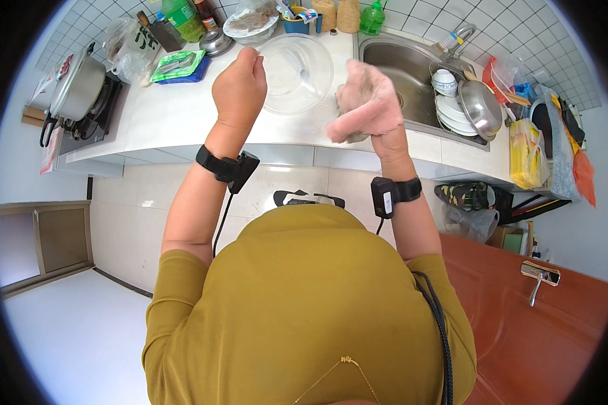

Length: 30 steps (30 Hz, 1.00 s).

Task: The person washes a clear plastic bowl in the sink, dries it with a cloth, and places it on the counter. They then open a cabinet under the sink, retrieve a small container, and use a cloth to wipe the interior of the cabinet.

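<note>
My left hand [239,88] is closed at the left rim of a round clear plastic lid [296,76], thumb along its edge. The lid is see-through, with the white countertop behind it; whether it rests there or is lifted is hard to tell. In my right hand [389,143] is a crumpled pink cloth [367,101] with greyish patches. It covers most of my fingers, between the lid and the sink. A strap with a small black box sits on each wrist.
To the right, a steel sink [403,61] has a rack with a bowl [444,82], white plates [455,115] and a metal basin [480,109]. Behind the lid stand a foil-like covered bowl [251,25] and a blue cup [297,26]. A pot [81,86] occupies the stove at left.
</note>
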Each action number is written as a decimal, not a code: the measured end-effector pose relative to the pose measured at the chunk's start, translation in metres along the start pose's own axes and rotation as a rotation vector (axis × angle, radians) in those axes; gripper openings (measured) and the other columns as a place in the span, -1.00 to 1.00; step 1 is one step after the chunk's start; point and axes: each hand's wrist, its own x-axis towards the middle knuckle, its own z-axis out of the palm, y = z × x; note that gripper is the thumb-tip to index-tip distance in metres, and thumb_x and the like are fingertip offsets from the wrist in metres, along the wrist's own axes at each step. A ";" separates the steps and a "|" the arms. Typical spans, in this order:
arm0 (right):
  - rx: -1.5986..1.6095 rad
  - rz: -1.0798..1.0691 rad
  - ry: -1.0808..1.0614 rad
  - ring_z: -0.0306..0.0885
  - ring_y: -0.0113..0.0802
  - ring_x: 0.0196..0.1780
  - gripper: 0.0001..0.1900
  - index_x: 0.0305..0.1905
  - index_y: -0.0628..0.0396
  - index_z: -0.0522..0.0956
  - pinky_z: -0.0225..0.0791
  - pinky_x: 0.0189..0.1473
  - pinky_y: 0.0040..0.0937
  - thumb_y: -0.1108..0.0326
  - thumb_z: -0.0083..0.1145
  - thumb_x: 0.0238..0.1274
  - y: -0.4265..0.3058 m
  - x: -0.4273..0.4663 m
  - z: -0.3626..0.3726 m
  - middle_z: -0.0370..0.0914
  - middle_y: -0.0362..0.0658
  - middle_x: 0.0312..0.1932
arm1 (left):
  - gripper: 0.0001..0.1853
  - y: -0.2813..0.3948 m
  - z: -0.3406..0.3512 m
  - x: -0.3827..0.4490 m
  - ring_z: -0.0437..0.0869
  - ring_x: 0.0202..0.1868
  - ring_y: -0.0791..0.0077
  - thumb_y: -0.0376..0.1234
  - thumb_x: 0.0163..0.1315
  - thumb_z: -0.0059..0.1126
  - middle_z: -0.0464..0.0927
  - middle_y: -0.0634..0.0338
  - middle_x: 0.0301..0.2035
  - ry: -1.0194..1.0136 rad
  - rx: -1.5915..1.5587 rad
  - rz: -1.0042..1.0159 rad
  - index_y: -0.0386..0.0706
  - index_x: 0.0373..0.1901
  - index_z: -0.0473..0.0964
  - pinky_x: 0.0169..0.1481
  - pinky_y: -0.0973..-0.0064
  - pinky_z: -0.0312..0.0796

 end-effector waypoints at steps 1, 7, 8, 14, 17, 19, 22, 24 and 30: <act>-0.039 -0.010 0.022 0.40 -0.56 -0.20 -0.73 -0.05 0.19 0.47 0.36 -0.09 -0.54 0.27 0.11 0.24 -0.007 0.000 0.003 0.43 -0.31 -0.38 | -0.91 0.002 0.000 -0.001 0.57 -0.57 0.04 -0.34 0.22 0.14 0.53 0.07 -0.64 -0.010 -0.002 -0.002 -0.12 -0.38 0.44 -0.51 0.23 0.37; 0.515 -0.197 -0.008 0.46 -0.48 -0.08 -0.61 0.12 0.24 0.39 0.35 0.04 -0.51 0.31 0.08 0.23 -0.003 0.002 0.010 0.47 -0.20 -0.12 | -0.89 0.013 -0.002 -0.001 0.56 -0.57 0.04 -0.34 0.21 0.14 0.51 0.07 -0.65 -0.026 -0.001 0.001 -0.13 -0.41 0.41 -0.51 0.21 0.36; 0.337 -0.249 0.005 0.48 -0.45 -0.05 -0.59 0.14 0.25 0.38 0.35 0.07 -0.50 0.32 0.06 0.24 0.002 0.003 0.010 0.49 -0.17 -0.06 | -0.88 0.014 -0.003 -0.001 0.56 -0.58 0.04 -0.34 0.21 0.15 0.51 0.07 -0.65 -0.032 0.009 0.009 -0.13 -0.41 0.41 -0.51 0.21 0.36; -1.227 -0.602 0.247 0.52 -0.12 -0.02 -0.65 -0.03 0.19 0.54 0.38 0.07 -0.22 0.52 0.06 0.00 0.033 0.001 0.033 0.57 0.04 -0.07 | -0.87 0.033 0.007 -0.003 0.56 -0.55 0.01 -0.35 0.22 0.10 0.51 0.05 -0.63 -0.077 -0.065 0.059 -0.14 -0.44 0.36 -0.51 0.18 0.37; -1.248 -0.430 0.186 0.49 -0.09 -0.08 -0.74 -0.18 0.12 0.58 0.35 0.00 -0.09 0.46 0.09 -0.07 0.045 0.010 0.050 0.60 -0.05 -0.19 | -0.89 0.039 0.014 -0.005 0.57 -0.53 -0.02 -0.37 0.22 0.11 0.53 0.01 -0.60 -0.135 -0.066 0.089 -0.15 -0.41 0.38 -0.49 0.17 0.37; -1.298 -0.310 0.139 0.49 -0.08 -0.12 -0.78 -0.22 0.07 0.60 0.36 -0.02 -0.13 0.43 0.11 -0.06 0.048 0.012 0.056 0.60 -0.10 -0.25 | -0.87 0.040 0.017 -0.008 0.57 -0.52 -0.03 -0.37 0.22 0.12 0.53 0.00 -0.59 -0.164 -0.078 0.109 -0.16 -0.43 0.37 -0.48 0.17 0.37; -1.148 -0.143 -0.022 0.48 -0.06 -0.13 -0.77 -0.22 0.04 0.61 0.35 -0.01 -0.16 0.44 0.12 -0.07 0.048 0.014 0.057 0.60 -0.14 -0.30 | -0.87 0.038 0.021 -0.012 0.58 -0.51 -0.03 -0.38 0.22 0.12 0.54 0.00 -0.59 -0.183 -0.071 0.084 -0.17 -0.42 0.37 -0.48 0.16 0.37; -1.069 -0.149 -0.027 0.47 -0.05 -0.12 -0.77 -0.24 0.03 0.59 0.34 -0.02 -0.15 0.45 0.14 -0.11 0.045 0.014 0.054 0.58 -0.14 -0.31 | -0.88 0.035 0.021 -0.014 0.58 -0.52 -0.03 -0.38 0.22 0.12 0.54 0.00 -0.59 -0.163 -0.069 0.090 -0.17 -0.42 0.38 -0.48 0.16 0.37; -1.206 -0.510 0.291 0.45 -0.08 -0.15 -0.77 -0.32 0.03 0.51 0.36 -0.17 -0.16 0.45 0.23 -0.22 0.046 0.009 0.042 0.49 -0.11 -0.29 | -0.86 0.028 0.016 -0.013 0.58 -0.56 0.00 -0.37 0.20 0.09 0.51 -0.01 -0.63 -0.144 -0.063 0.045 -0.20 -0.45 0.36 -0.50 0.17 0.39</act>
